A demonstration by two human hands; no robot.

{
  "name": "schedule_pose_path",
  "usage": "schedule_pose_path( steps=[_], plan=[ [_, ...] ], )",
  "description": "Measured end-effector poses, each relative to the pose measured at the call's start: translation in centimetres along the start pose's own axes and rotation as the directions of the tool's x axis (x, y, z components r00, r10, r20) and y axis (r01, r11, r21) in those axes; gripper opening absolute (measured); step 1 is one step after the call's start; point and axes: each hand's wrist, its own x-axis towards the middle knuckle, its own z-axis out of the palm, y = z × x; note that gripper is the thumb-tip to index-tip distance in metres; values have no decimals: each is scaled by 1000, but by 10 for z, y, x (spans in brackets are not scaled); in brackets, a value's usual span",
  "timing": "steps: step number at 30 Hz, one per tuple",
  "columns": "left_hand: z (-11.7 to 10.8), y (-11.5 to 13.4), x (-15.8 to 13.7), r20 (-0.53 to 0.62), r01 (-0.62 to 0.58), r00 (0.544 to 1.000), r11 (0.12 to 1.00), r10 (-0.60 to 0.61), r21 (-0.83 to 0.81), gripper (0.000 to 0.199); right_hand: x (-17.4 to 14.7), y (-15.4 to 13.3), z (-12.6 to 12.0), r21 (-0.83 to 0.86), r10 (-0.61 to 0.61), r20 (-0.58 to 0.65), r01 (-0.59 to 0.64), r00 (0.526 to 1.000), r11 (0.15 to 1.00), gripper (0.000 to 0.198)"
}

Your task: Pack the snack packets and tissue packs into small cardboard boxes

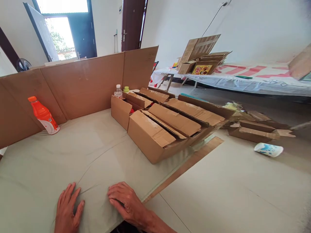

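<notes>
My left hand (68, 208) lies on the pale cloth-covered table (97, 165), palm down, its fingers stretched out and holding nothing. To the right of it my right hand (128, 204) rests on the same cloth near the table edge. Its fingers are loosely curled together with the thumb close to them, and no object shows in them. Beyond both hands stands a group of brown cardboard boxes (145, 139), most with their flaps folded over. An orange bottle (45, 115) stands at the left, slightly tilted in view, against a tall cardboard panel (82, 87).
A clear bottle (118, 91) and a green-capped container (126, 89) show behind the boxes. On the floor at right lie a white-and-blue paper cup (268, 149) and an open carton (255, 131). Flattened cardboard (201, 48) sits on a bed (262, 84) behind.
</notes>
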Motion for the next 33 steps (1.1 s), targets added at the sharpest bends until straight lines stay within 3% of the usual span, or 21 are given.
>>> schedule_pose_path(
  steps=[5,9,11,14,17,19,22,27,30,33],
  plan=[
    [-6,9,2,18,17,1000,1000,-17,-10,34,2,4,-20,-94,-50,-34,47,998,994,19],
    [-13,15,4,11,12,1000,1000,-12,-2,31,3,9,-83,-399,-136,-272,17,953,917,19],
    [-14,17,5,1,-2,1000,1000,2,2,31,3,12,-122,-556,-159,-415,-111,896,824,17],
    [-13,15,6,-33,-36,999,999,37,13,31,1,15,-167,-732,-156,-525,-350,837,585,20],
    [-10,12,9,-55,-76,995,997,77,27,30,0,24,-185,-815,-107,-517,-450,849,365,40],
    [-9,11,11,-58,-103,993,994,105,41,30,1,31,-187,-816,-80,-526,-476,847,329,49],
    [-10,12,14,-63,-118,990,991,122,66,30,10,39,-186,-759,-57,-591,-531,804,377,54],
    [-12,14,13,-67,-99,992,990,106,100,29,31,39,-182,-579,38,-648,-525,760,624,62],
    [-11,12,11,-71,-103,991,987,112,121,30,38,32,-177,-502,55,-613,-443,788,743,54],
    [-13,17,16,-91,-102,989,988,113,117,29,40,26,-176,-453,44,-520,-319,853,833,37]
  ],
)
